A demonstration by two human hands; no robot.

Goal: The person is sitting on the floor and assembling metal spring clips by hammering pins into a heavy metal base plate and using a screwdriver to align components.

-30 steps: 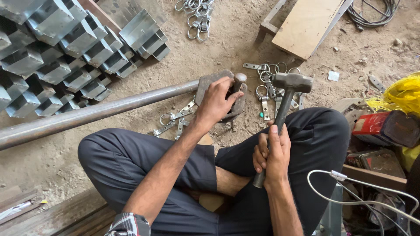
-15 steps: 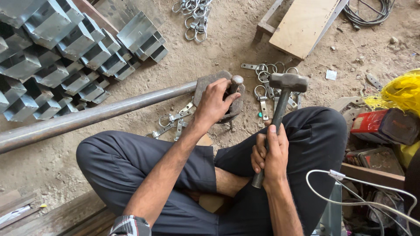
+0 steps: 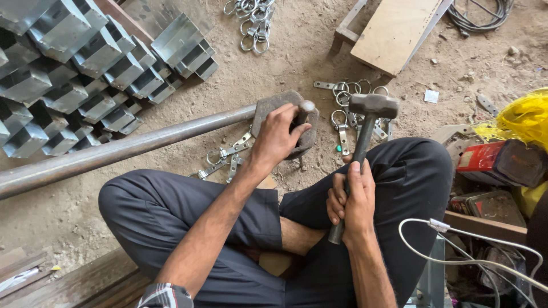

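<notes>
Sandy dirt floor [image 3: 274, 68], stacked steel channels [image 3: 74, 68]; left hand [image 3: 277, 134] gripping metal block [image 3: 285, 111], right hand [image 3: 351, 199] clasping hammer [image 3: 368, 114].

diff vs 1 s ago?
No visible change. Left hand stays on the metal block at the end of the pipe; right hand keeps its grip on the hammer, head up and level with the block.

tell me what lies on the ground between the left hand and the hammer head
In the head view, small metal ring clips lie on the dirt between the left hand and the hammer head; the right hand grips the handle.
</notes>
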